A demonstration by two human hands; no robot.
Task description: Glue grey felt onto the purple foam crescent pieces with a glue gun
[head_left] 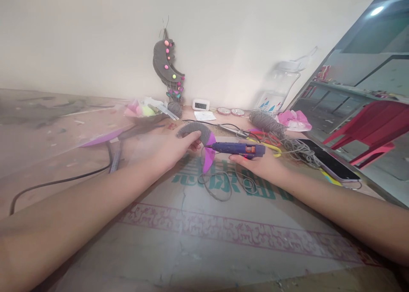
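Note:
My left hand (188, 145) grips a purple crescent (209, 159), its upper part wrapped in grey yarn (200, 131) and its lower tip bare. In my right hand (252, 160) is a dark blue glue gun (231, 148) with a small red light showing. The gun's nozzle points left and meets the crescent, or comes very near it, where wrapping and bare purple join. From the crescent a loose grey strand loops over the cardboard (191, 241) below.
A finished-looking grey moon ornament (161, 66) hangs on the wall. Behind the hands are a bowl of pompoms (143, 111), a small clock (201, 105), a water bottle (277, 89) and a yarn skein (266, 123). A phone (332, 160) lies at right; a black cable (60, 181) crosses the left.

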